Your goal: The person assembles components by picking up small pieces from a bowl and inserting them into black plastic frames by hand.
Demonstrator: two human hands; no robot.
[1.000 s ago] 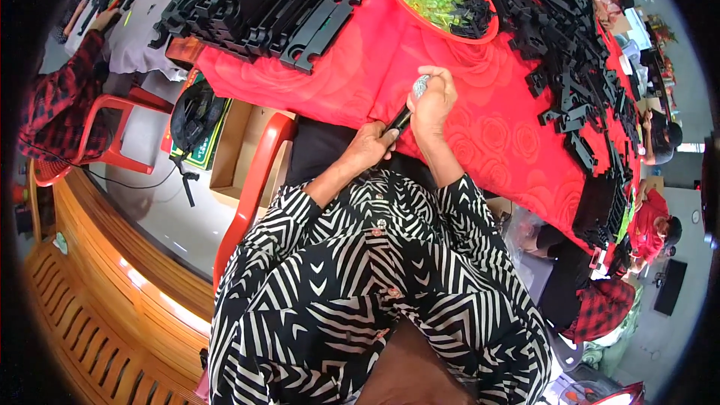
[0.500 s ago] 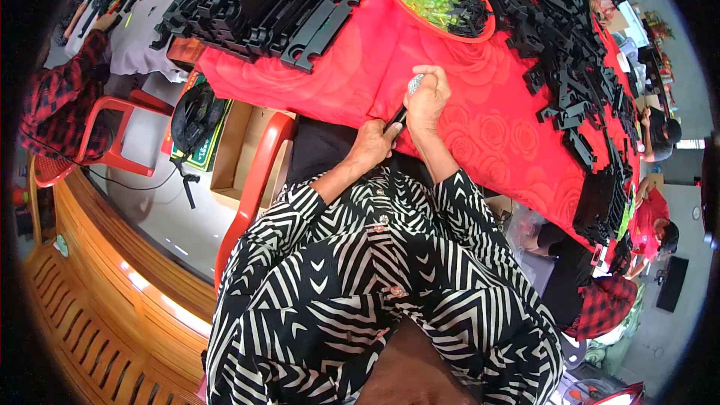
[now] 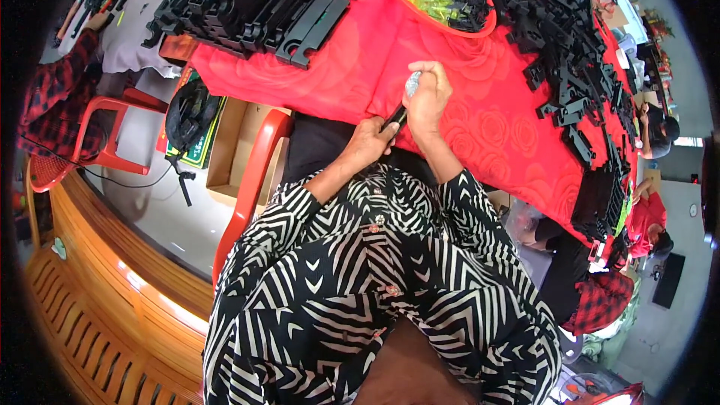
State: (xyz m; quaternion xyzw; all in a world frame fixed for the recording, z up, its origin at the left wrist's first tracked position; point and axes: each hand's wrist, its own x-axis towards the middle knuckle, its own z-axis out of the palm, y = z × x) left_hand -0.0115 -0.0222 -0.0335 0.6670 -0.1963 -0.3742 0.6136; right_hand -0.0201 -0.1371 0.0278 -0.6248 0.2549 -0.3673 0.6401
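My left hand [image 3: 366, 142] is closed on a narrow black plastic part [image 3: 397, 117] at the near edge of the red-covered table, close to my body. Just above and to the right of it, my right hand [image 3: 427, 105] is wrapped round a thing with a shiny silver-white end [image 3: 413, 83], whose kind I cannot make out. That end sticks up past the fist beside the thumb. The lower end of the silver-white thing is hidden by the fingers, near the black part.
Beyond the left hand, long black plastic pieces [image 3: 255, 11] stand in a row. An orange-red basin [image 3: 489, 28] holds green and black small parts. Loose black parts [image 3: 574, 97] heap up on the right. A red chair [image 3: 259, 172] stands at my left. Other people sit around.
Both hands keep their grip and stay almost in place. Slightly more of the black part shows between them. The whole view has shifted a little.
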